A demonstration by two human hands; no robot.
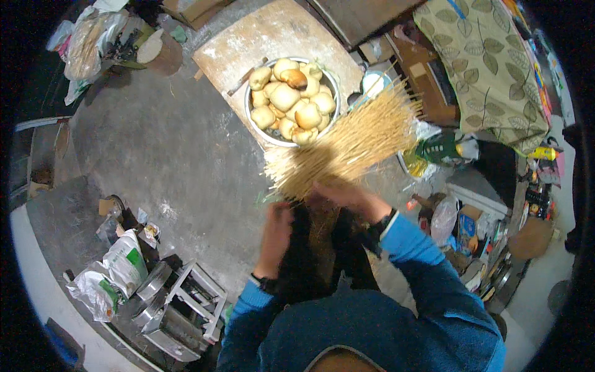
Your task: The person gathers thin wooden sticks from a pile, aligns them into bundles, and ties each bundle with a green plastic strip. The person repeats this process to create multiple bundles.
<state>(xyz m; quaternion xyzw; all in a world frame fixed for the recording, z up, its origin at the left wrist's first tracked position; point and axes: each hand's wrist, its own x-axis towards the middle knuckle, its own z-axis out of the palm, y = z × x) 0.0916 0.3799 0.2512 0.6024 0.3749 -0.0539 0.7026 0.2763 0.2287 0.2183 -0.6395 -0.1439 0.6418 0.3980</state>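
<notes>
A thick bundle of straw stalks (367, 132) lies slantwise in front of my knees, its pale cut ends toward the left. My right hand (344, 196) is at the near edge of the bundle, blurred, its fingers partly lost in shadow. Below the cut ends is my left hand (275, 237), also blurred. Whether either hand grips the straw I cannot tell. Just beyond the bundle stands a round metal basin (247, 108) heaped with pale buns (284, 96), several of them browned. The straw overlaps the basin's near rim in view.
A floury wooden board (274, 32) lies under the basin, with a rolling pin (247, 76) on it. To the right are a bowl of white contents (373, 83) and an oil bottle (416, 160). A metal stool frame (197, 290) and white sacks (123, 262) stand at lower left.
</notes>
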